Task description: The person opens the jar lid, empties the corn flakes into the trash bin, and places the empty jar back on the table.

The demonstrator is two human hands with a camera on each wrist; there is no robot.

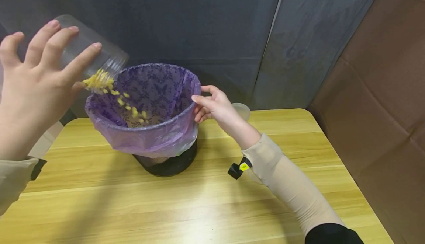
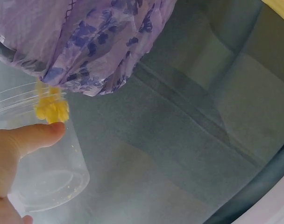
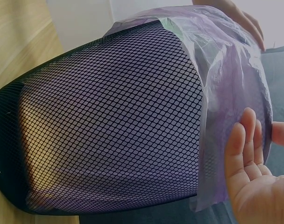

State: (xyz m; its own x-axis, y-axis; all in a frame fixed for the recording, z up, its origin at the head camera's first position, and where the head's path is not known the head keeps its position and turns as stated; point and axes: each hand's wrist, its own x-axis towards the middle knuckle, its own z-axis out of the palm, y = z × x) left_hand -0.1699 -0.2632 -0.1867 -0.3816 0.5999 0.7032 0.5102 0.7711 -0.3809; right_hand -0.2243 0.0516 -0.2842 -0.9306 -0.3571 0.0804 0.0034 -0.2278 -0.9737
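Observation:
My left hand (image 1: 40, 70) grips a clear plastic jar (image 1: 89, 37), tilted mouth-down over the left rim of a black mesh trash bin (image 3: 109, 116). Yellow pieces that look like corn kernels (image 1: 99, 80) gather at the jar's mouth, and several are falling into the bin. A purple patterned bag (image 1: 149, 137) lines the bin and folds down over its outside. At the bin's right rim, my right hand (image 1: 216, 107) pinches the edge, its thumb on top and its fingers against the outside. In the left wrist view the thumb (image 2: 44, 136) lies along the jar's side.
The bin stands on a wooden table (image 1: 159, 207) near its back edge. Behind my right hand lies a round translucent lid (image 1: 242, 110), partly hidden. Grey curtain (image 1: 212, 23) hangs at the back and a brown cloth (image 1: 378, 74) on the right.

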